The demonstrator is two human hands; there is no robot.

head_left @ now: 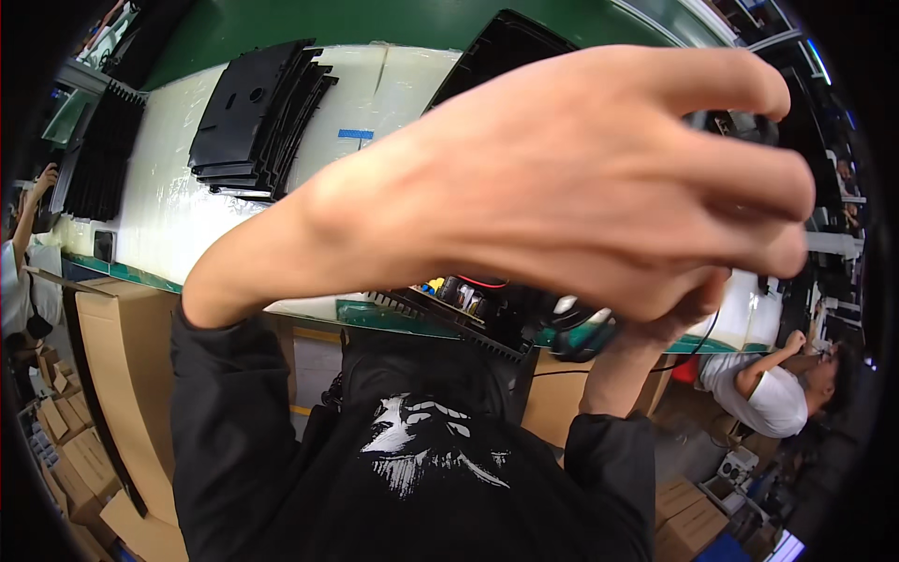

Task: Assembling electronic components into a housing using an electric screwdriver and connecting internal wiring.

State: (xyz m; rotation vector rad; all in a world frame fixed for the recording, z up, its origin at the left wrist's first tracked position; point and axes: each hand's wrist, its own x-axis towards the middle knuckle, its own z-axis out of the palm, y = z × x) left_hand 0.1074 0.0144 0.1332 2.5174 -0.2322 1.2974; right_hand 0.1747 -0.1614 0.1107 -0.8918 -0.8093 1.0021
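My left hand [599,178] reaches across the front of the view toward the right, close to the camera and slightly blurred. Its fingers are curled, and whatever they hold is hidden behind them. Below it, my right hand [688,314] is mostly covered, and its fingers cannot be made out. Looped black cable [582,342] hangs beside my right wrist. Under my left hand, at the table's near edge, lies a black finned housing [501,328] with electronic parts [459,295] showing inside, yellow pieces and a red wire among them.
A stack of black plastic panels [248,112] lies on the white-covered table [169,140]. Black finned parts [98,155] stand further left. Another large black panel [496,47] lies behind my left hand. Cardboard boxes [126,375] stand at left. A co-worker [768,398] is at right, another person [23,253] at left.
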